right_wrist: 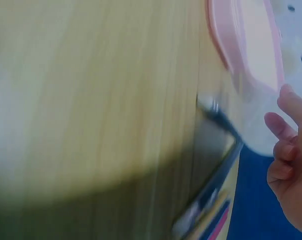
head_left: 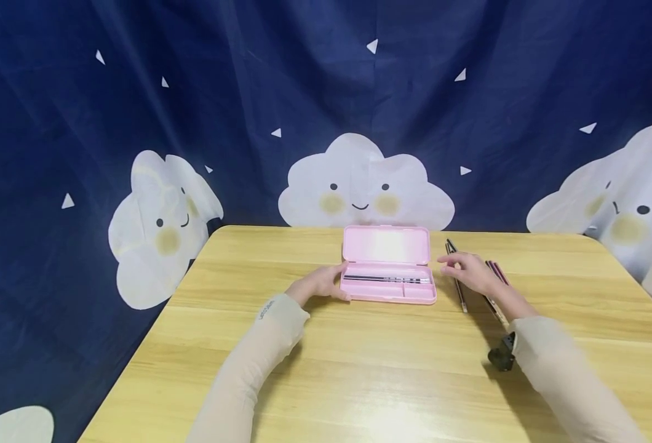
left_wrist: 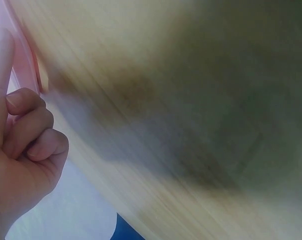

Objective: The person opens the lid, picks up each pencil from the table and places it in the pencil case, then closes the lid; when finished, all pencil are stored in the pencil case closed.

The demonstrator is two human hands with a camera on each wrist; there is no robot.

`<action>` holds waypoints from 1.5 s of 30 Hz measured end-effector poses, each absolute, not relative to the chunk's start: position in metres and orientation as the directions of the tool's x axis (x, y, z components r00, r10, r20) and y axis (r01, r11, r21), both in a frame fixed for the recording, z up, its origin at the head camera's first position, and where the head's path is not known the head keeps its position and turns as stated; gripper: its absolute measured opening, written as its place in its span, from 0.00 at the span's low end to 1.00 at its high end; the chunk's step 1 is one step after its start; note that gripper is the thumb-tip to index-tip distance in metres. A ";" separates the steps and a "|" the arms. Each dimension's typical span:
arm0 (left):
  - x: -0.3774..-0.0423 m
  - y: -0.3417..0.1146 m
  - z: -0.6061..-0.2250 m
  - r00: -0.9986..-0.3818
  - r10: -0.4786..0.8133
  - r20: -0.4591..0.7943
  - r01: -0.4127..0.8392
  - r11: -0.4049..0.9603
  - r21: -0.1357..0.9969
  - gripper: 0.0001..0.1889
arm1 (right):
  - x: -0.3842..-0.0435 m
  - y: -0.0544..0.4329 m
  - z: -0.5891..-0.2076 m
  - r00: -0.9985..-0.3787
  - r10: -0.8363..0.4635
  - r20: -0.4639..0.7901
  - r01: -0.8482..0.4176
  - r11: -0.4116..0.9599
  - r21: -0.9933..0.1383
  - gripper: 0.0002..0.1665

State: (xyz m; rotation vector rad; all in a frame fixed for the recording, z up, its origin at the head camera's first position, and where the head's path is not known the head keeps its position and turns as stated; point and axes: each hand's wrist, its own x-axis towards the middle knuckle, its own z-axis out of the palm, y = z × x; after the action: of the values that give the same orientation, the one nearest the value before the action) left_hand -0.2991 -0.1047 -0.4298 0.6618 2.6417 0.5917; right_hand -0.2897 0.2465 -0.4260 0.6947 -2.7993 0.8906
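Observation:
A pink pencil case [head_left: 419,293] lies on the table with its lid [head_left: 385,245] raised toward the curtain. Dark pencils [head_left: 384,279] with pale ends lie lengthwise inside its tray. My left hand [head_left: 317,284] holds the case's left end, thumb near the front corner and index finger near the back; the left wrist view shows the other fingers curled. To the right of the case, my right hand [head_left: 468,272] hovers over loose pencils [head_left: 462,296], its fingers loosely bent and holding nothing. More pencils [head_left: 499,274], some dark and some reddish, are partly hidden beneath that hand and wrist.
The wooden table [head_left: 359,369] reaches back to a dark blue curtain [head_left: 315,80] printed with white smiling clouds. A small black device [head_left: 502,354] hangs at the right sleeve's cuff.

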 end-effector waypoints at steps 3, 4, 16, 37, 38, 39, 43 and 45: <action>-0.298 -0.105 -0.433 -0.831 0.504 -0.235 0.360 0.810 0.463 0.50 | -0.283 0.265 -0.427 -0.900 -0.363 0.239 -0.435 0.732 -0.525 0.16; -0.297 -0.106 -0.433 -0.832 0.503 -0.235 0.360 0.811 0.461 0.50 | -0.281 0.270 -0.428 -0.902 -0.355 0.245 -0.431 0.734 -0.525 0.16; -0.298 -0.105 -0.432 -0.829 0.515 -0.215 0.385 0.807 0.449 0.50 | -0.261 0.330 -0.430 -0.940 -0.289 0.182 -0.341 0.760 -0.553 0.21; -0.303 -0.105 -0.438 -0.825 0.522 -0.217 0.373 0.792 0.484 0.52 | -0.244 0.371 -0.440 -0.941 -0.339 -0.025 -0.261 0.768 -0.585 0.23; -0.302 -0.105 -0.438 -0.826 0.522 -0.214 0.378 0.794 0.477 0.51 | -0.244 0.371 -0.440 -0.943 -0.332 -0.030 -0.253 0.772 -0.584 0.22; -0.301 -0.105 -0.436 -0.826 0.522 -0.211 0.379 0.793 0.476 0.50 | -0.243 0.371 -0.440 -0.944 -0.328 -0.032 -0.248 0.772 -0.585 0.22; -0.298 -0.104 -0.432 -0.831 0.515 -0.209 0.379 0.800 0.465 0.50 | -0.244 0.371 -0.438 -0.951 -0.308 -0.011 -0.254 0.804 -0.537 0.20; -0.298 -0.104 -0.432 -0.831 0.515 -0.211 0.377 0.800 0.467 0.50 | -0.245 0.370 -0.438 -0.955 -0.297 0.010 -0.262 0.827 -0.497 0.19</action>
State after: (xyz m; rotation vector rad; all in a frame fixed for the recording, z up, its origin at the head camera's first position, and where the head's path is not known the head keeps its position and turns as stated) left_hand -0.2979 -0.1039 -0.4316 0.6795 2.6598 0.5904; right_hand -0.2453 0.3700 -0.4377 0.4699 -3.0670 0.8193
